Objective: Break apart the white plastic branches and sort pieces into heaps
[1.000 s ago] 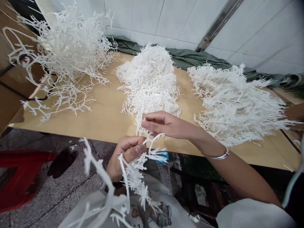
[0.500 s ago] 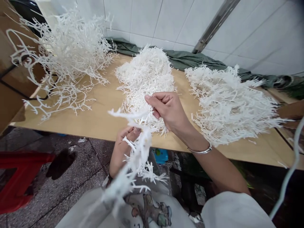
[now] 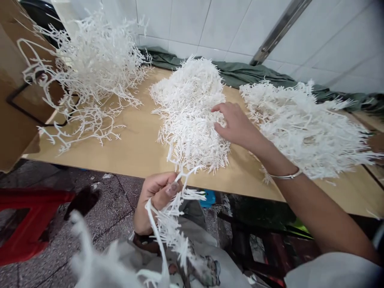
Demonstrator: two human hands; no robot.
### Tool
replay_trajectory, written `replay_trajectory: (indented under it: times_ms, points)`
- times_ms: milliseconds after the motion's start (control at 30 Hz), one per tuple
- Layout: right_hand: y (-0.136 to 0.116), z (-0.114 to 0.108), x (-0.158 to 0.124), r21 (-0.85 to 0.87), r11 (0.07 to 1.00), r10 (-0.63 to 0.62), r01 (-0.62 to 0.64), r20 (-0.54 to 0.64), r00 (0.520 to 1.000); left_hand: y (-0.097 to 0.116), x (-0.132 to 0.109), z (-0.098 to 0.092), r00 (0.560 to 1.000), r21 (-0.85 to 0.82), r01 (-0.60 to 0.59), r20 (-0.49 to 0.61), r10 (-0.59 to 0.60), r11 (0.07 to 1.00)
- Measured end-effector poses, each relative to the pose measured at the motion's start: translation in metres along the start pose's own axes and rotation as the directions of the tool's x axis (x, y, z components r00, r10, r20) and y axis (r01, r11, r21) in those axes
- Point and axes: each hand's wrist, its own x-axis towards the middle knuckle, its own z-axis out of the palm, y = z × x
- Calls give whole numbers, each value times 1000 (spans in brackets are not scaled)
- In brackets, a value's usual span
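On the left, a loose pile of bare branches [image 3: 99, 68] lies on the surface [image 3: 135, 148]. Next, the left hand [image 3: 153, 198] pinches a tufted stem [image 3: 172, 226] in front of the surface's edge; a steady pinch near the fork should stop it twisting. Behind is the sprig pile [image 3: 192, 104]. At its right side, the right hand [image 3: 235, 122] has a released grip, thumb and forefinger parted; contact I cannot tell. Tangled sprigs probably need a light single pick. Farthest right lies another tufted pile [image 3: 306, 128].

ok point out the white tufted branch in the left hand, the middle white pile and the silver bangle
White tufted branch [image 3: 171, 226]: head view, on its tufts.
Middle white pile [image 3: 195, 105]: head view, on its centre.
Silver bangle [image 3: 286, 176]: head view, on its band.
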Motion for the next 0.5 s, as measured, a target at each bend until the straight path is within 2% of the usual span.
replay_trajectory:
  times_ms: [67,133,233,300,367,500]
  points:
    - [-22,4,-10,174,982,-79,74,20,997,0,-1,0,1000,-9,-14,14,14,1000]
    - [-46,6,-22,421,902,-174,95,153,973,1,-1,0,999,-4,-28,43,28,1000]
    - [-73,6,-36,618,785,-342,48,368,864,4,-2,1,996,5,-28,81,28,1000]
    - [-82,6,-40,676,737,-402,21,412,818,6,-2,1,994,10,-15,108,14,1000]
    - [-84,4,-42,719,695,-388,-27,406,827,7,-4,0,991,22,-13,135,10,1000]
    - [-85,-3,-43,738,664,-174,-117,305,936,2,-5,-4,993,108,-48,117,35,993]
